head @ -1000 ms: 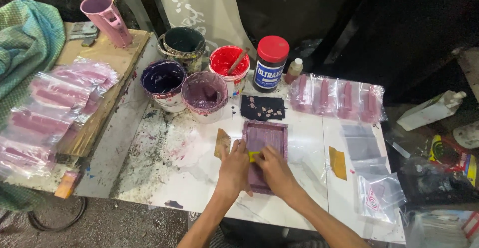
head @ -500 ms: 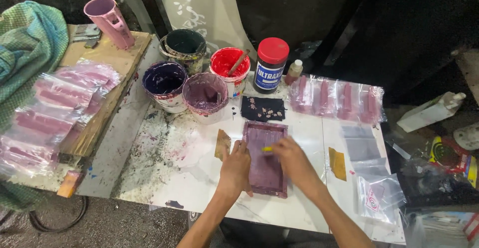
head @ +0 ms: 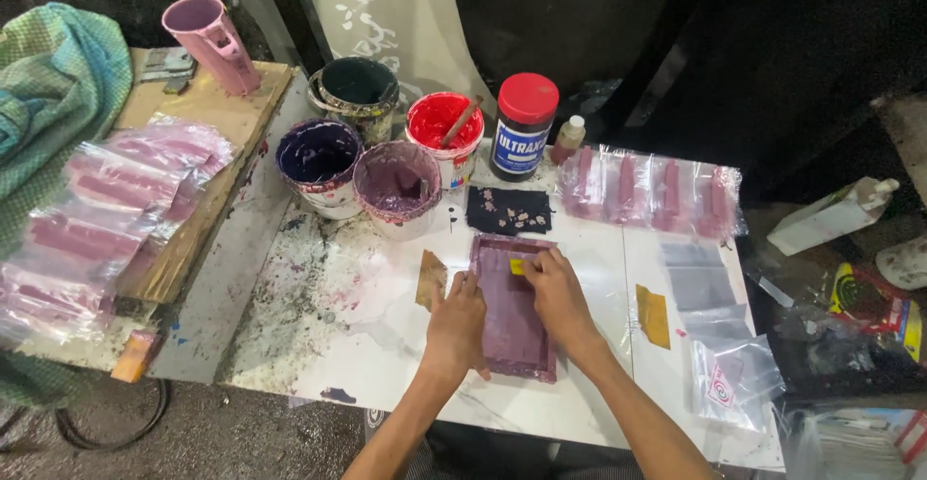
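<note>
White table (head: 386,364), red-lidded jar (head: 522,127) behind purple frame (head: 512,311)

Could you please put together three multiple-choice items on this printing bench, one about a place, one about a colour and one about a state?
1. Where does the right hand rest?
A. on the purple-stained screen frame
B. in the red tub
C. on the green cloth

2. What colour is the lid of the dark jar?
A. blue
B. red
C. white

3. How does the pink mug on the wooden board stand?
A. upright
B. upside down
C. tilted

Answers: 1 A, its fingers press a small yellow piece onto the frame, while the left hand steadies the frame's edge. 2 B, the cap is plainly red. 3 C, it leans with its mouth up and to the left.
</note>
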